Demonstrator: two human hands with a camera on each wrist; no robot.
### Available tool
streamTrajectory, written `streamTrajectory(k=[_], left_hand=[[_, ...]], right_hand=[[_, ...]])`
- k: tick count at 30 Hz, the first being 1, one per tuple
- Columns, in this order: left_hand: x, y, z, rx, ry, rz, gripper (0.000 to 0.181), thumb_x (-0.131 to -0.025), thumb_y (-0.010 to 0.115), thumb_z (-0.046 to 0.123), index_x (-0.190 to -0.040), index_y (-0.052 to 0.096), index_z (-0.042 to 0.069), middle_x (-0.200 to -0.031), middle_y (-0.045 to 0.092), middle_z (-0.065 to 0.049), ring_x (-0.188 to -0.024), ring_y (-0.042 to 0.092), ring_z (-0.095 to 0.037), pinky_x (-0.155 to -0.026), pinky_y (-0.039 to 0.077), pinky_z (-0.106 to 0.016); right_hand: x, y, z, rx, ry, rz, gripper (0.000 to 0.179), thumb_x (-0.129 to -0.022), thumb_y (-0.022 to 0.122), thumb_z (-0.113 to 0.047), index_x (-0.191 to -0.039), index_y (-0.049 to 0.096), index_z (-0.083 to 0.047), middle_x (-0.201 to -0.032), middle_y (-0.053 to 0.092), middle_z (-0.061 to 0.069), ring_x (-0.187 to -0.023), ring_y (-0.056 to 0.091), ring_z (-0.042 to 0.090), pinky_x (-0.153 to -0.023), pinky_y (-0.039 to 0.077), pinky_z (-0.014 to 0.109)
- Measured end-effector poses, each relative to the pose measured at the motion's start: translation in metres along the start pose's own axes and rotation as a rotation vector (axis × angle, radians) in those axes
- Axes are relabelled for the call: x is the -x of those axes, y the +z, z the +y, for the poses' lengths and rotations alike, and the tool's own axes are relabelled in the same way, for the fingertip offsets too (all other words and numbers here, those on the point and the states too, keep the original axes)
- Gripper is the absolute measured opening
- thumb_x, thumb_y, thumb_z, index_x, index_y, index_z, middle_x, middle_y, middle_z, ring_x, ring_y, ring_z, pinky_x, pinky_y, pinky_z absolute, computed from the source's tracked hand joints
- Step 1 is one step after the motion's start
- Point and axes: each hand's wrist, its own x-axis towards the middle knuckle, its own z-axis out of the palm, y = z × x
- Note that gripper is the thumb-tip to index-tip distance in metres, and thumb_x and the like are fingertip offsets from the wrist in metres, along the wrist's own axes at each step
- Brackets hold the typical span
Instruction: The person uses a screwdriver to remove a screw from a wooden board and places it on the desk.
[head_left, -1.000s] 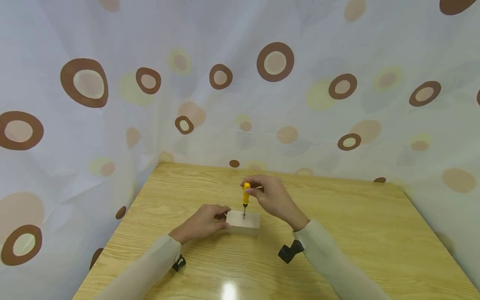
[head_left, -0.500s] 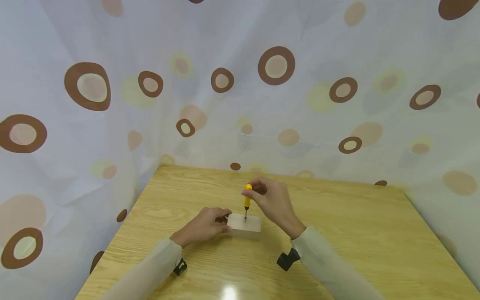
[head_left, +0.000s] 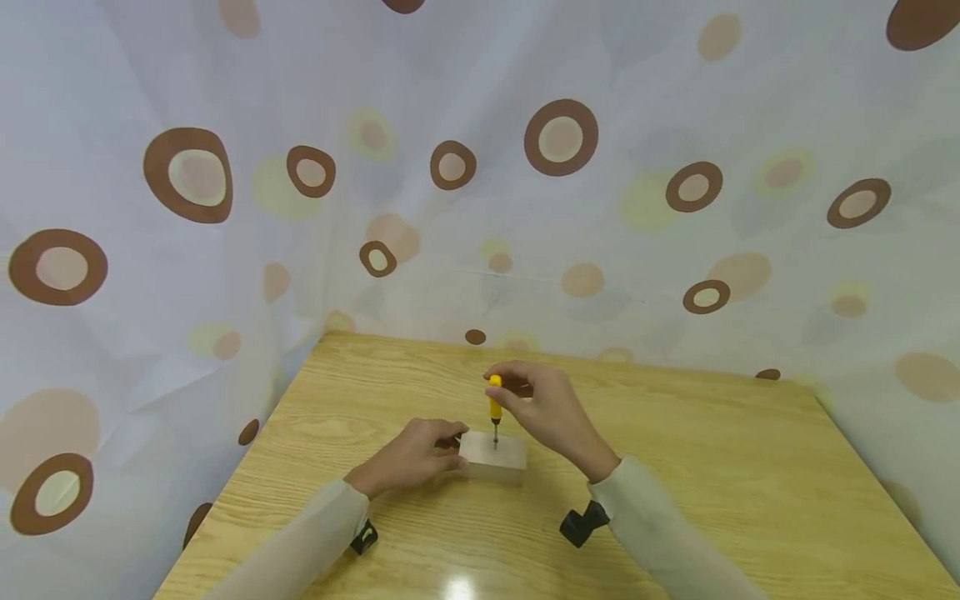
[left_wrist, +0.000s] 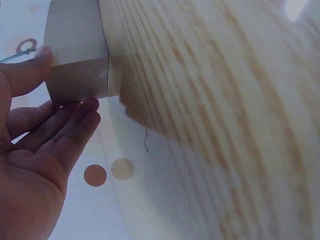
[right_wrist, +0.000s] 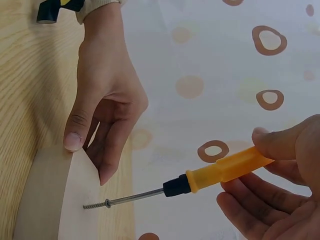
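Head view, listed from near to far as I read it on my feeds. Pale left sleeve (head_left: pixel 300 542) and pale right sleeve (head_left: pixel 675 533), entering from the near side of the desk (head_left: pixel 750 483); a black device at each cuff. Left hand (head_left: pixel 412 454): thumb and fingers clamped on the left end of the block, thumb at its near left corner, fingers round the far left. Block (head_left: pixel 492 460), one, pale, rectangular: flat on the desk, nearer the left edge than the right, just right of the left hand, below the right hand. Screw (right_wrist: pixel 96 205), one: standing nearly upright in the block's top, much of its thread exposed. Screwdriver (right_wrist: pixel 215 175), one, yellow handle, black collar: tip meeting the screw head. Right hand (head_left: pixel 551 408): thumb and fingers pinching the handle, apart from the block. Beyond the desk's far edge, I record a pale cloth (head_left: pixel 495 75) printed with brown-ringed spots.
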Motion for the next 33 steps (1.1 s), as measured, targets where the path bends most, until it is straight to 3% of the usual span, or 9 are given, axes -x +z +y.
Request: streamTrajectory(k=[7, 11, 15, 20, 24, 29, 33], left_hand=[[-0.0003, 0.001, 0.0018, 0.005, 0.0, -0.002, 0.05, -0.099, 0.072, 0.028, -0.139, 0.061, 0.0, -0.123, 0.071, -0.008, -0.108, 0.069, -0.019, -0.093, 0.056, -0.031], [-0.0004, 0.001, 0.0027, 0.006, 0.0, -0.007, 0.05, -0.099, 0.073, 0.027, -0.139, 0.061, -0.001, -0.122, 0.071, -0.009, -0.109, 0.069, -0.019, -0.093, 0.056, -0.03], [-0.0001, -0.0004, 0.0011, 0.009, -0.011, -0.005, 0.052, -0.099, 0.073, 0.027, -0.14, 0.06, -0.002, -0.122, 0.07, -0.008, -0.109, 0.068, -0.018, -0.093, 0.056, -0.03], [0.0007, -0.0037, -0.0004, 0.019, -0.019, -0.005, 0.052, -0.099, 0.073, 0.027, -0.14, 0.06, 0.0, -0.122, 0.07, -0.007, -0.108, 0.068, -0.018, -0.093, 0.056, -0.032], [0.0014, -0.0034, -0.0018, 0.029, -0.014, -0.013, 0.051, -0.099, 0.073, 0.028, -0.14, 0.06, 0.0, -0.123, 0.07, -0.007, -0.109, 0.068, -0.017, -0.093, 0.056, -0.031], [0.0019, -0.0023, -0.002, 0.03, -0.017, -0.015, 0.052, -0.099, 0.072, 0.029, -0.141, 0.06, 0.0, -0.125, 0.069, -0.008, -0.11, 0.068, -0.018, -0.093, 0.055, -0.028], [0.0019, -0.0011, -0.002, 0.016, -0.006, -0.011, 0.052, -0.099, 0.072, 0.029, -0.141, 0.06, 0.0, -0.125, 0.069, -0.007, -0.11, 0.068, -0.018, -0.093, 0.055, -0.028]], right_hand=[[0.0005, 0.003, 0.0046, 0.009, -0.029, 0.091, 0.018, -0.092, 0.079, -0.019, -0.108, 0.076, -0.012, -0.093, 0.075, -0.006, -0.078, 0.071, 0.008, -0.072, 0.059, 0.032], [0.0004, 0.0021, 0.0075, 0.024, -0.064, 0.08, 0.013, -0.095, 0.075, -0.014, -0.107, 0.076, -0.012, -0.094, 0.076, -0.005, -0.082, 0.072, 0.01, -0.077, 0.06, 0.035], [-0.0015, 0.0023, 0.0084, 0.006, -0.068, 0.058, 0.016, -0.097, 0.074, -0.019, -0.111, 0.075, -0.011, -0.099, 0.075, -0.005, -0.088, 0.072, 0.011, -0.081, 0.06, 0.035], [-0.0035, 0.0056, 0.0081, -0.01, -0.063, 0.112, 0.024, -0.093, 0.08, -0.024, -0.111, 0.075, -0.009, -0.097, 0.075, -0.005, -0.084, 0.071, 0.008, -0.077, 0.06, 0.03], [-0.0015, 0.005, 0.0066, 0.024, -0.051, 0.15, 0.021, -0.091, 0.081, -0.018, -0.109, 0.077, -0.007, -0.094, 0.076, -0.002, -0.082, 0.072, 0.009, -0.076, 0.06, 0.03], [0.0002, 0.0025, 0.007, 0.052, -0.078, 0.117, 0.021, -0.095, 0.075, -0.007, -0.116, 0.075, -0.004, -0.104, 0.077, 0.003, -0.088, 0.073, 0.013, -0.079, 0.061, 0.033], [-0.0006, 0.0032, 0.0093, 0.023, -0.083, 0.078, 0.02, -0.098, 0.072, -0.012, -0.117, 0.074, -0.006, -0.107, 0.076, 0.002, -0.092, 0.072, 0.012, -0.083, 0.06, 0.033]])
